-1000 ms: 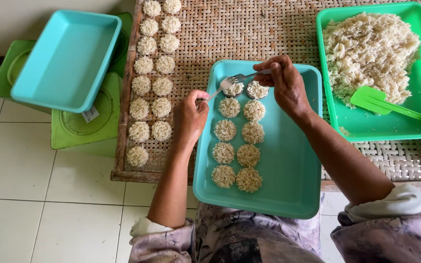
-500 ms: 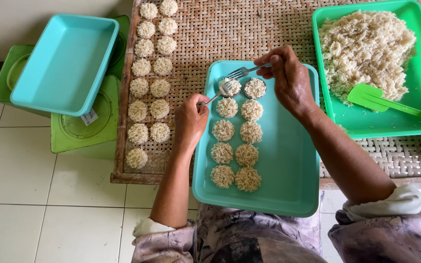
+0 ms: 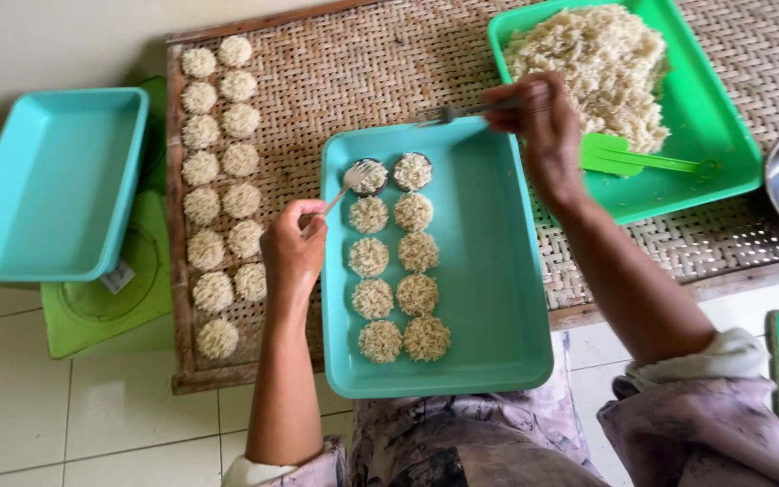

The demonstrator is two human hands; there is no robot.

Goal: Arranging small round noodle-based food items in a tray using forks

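Noodle rounds (image 3: 370, 215) in two columns on the teal tray (image 3: 498, 271) look light, soft and crumbly, best lifted from underneath; left hand (image 3: 292, 248) fingers clasp a fork (image 3: 346, 185) onto the top-left round, right hand (image 3: 543, 122) fingers pinch another fork (image 3: 462, 111) above the tray.

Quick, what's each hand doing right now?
Left hand: closed on a fork touching a noodle round.
Right hand: closed on another fork.

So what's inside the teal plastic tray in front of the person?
The teal plastic tray holds ten round noodle patties in two columns. The top two sit in dark round moulds; the left hand presses a fork on one. The tray floor beneath the patties is hidden.
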